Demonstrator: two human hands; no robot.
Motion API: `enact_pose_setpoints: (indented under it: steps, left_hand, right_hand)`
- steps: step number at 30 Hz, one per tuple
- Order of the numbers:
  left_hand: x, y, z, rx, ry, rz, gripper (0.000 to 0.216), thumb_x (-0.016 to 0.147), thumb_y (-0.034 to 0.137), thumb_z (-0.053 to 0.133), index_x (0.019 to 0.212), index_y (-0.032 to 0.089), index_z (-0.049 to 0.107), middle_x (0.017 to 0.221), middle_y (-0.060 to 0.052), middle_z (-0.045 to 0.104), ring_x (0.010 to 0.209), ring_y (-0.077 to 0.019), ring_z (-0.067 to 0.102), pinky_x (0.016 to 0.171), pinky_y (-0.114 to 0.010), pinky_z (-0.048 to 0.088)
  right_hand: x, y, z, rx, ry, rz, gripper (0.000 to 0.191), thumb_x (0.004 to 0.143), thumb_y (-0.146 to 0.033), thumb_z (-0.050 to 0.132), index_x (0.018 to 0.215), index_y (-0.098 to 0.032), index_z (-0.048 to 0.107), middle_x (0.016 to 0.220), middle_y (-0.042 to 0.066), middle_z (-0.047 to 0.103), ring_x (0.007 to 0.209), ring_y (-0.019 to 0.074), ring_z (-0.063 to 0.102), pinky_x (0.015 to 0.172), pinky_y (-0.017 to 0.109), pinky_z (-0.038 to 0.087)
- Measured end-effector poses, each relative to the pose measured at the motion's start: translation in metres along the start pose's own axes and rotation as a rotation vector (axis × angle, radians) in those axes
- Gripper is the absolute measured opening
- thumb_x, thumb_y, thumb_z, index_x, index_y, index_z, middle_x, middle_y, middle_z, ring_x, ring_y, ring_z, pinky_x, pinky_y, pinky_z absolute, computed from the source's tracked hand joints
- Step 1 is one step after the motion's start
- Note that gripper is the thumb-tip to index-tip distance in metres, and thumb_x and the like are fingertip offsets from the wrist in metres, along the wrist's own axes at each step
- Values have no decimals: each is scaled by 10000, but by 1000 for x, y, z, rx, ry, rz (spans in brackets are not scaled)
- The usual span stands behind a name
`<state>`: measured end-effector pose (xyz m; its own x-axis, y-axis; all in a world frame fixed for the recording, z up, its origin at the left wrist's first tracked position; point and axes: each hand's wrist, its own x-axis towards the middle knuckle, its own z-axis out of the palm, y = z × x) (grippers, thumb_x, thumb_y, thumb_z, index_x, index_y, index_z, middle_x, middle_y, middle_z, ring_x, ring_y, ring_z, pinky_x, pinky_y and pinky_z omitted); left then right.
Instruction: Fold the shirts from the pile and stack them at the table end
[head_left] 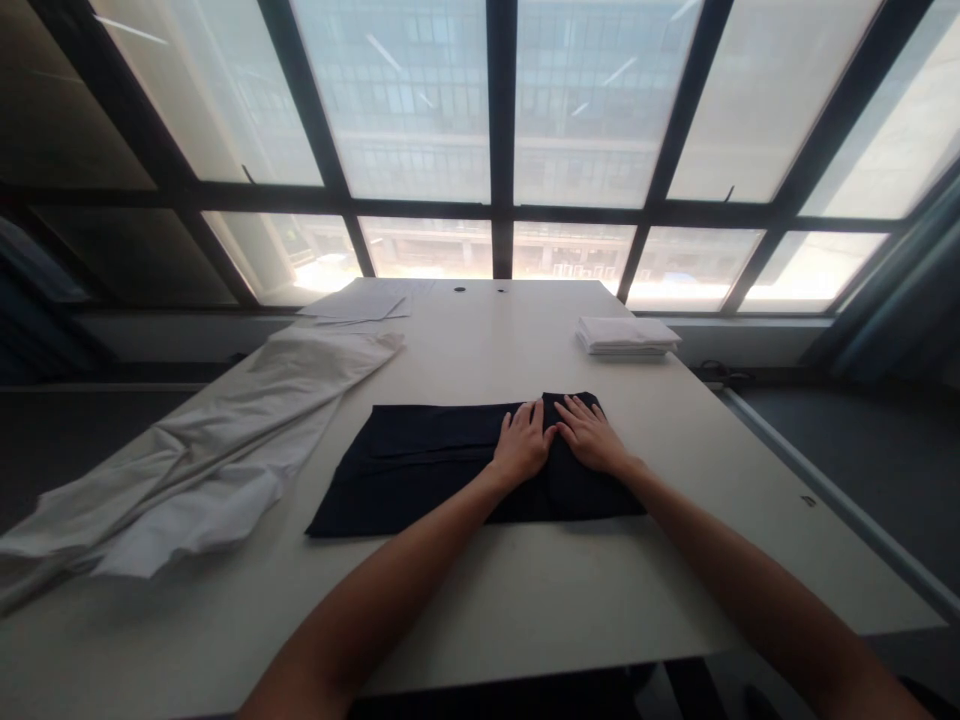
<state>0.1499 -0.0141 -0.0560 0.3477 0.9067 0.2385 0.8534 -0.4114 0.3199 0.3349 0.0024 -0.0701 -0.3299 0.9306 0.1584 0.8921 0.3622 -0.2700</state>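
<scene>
A dark navy folded garment, its exact kind unclear, lies flat across the middle of the white table. Its right end is folded over into a thicker section. My left hand rests palm down on the cloth just left of that fold, fingers spread. On the folded section lies my right hand, also flat with fingers apart. The two thumbs nearly meet at the fold's edge. Neither hand grips anything.
Pale, creased cloth stretches along the table's left side, hanging over its edge. Paper sheets lie at the far left. A stack of folded white cloth sits at the back right of the table. Large windows rise behind.
</scene>
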Motion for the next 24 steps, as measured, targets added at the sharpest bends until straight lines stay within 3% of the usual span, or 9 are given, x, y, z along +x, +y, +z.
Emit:
enact_pose_setpoints:
  steps: [2,5,8,13,18,24]
  left_hand:
    - [1,-17,-3,5,-87,-28,626,1061,503,321,1583,157,304,1633,-178,323,1521,-309,261,1221,-536,187]
    - [-3,-49,-16,42,-164,-65,623,1053,535,315,1579,201,334,1667,-136,252,1550,-297,191,1236,-550,122]
    - [-18,-90,-37,85,-177,-131,598,1041,526,369,1568,246,365,1677,-108,226,1555,-289,174,1237,-540,116]
    - [-58,-162,-77,224,-157,-362,587,1054,503,332,1571,227,362,1677,-137,218,1558,-296,156,1224,-546,146]
    - [-93,-205,-105,346,-21,-543,564,1030,427,440,1507,125,453,1587,-200,401,1483,-298,353,1192,-412,274]
    - [-104,-215,-137,188,-18,-675,520,925,446,628,1333,126,595,1323,-182,663,1253,-278,613,1001,-288,447]
  right_hand:
    - [0,1,1,-7,12,1,597,1046,-468,285,1566,-200,407,1652,112,294,1544,274,207,1233,551,153]
    - [0,1,3,-17,25,-6,596,1041,-465,294,1559,-198,420,1646,110,311,1541,275,217,1234,553,157]
    - [-1,1,5,-24,35,-1,591,1037,-463,298,1554,-209,430,1642,100,322,1539,272,226,1235,548,166]
    - [0,4,11,-46,45,-7,605,1026,-450,293,1552,-187,436,1638,106,330,1535,281,237,1233,547,177]
    - [0,9,16,-65,61,-17,622,1017,-471,275,1547,-194,446,1635,97,340,1535,273,240,1233,540,185]
    - [0,13,21,-88,69,-7,625,1014,-475,263,1548,-208,445,1631,90,352,1528,271,260,1228,539,204]
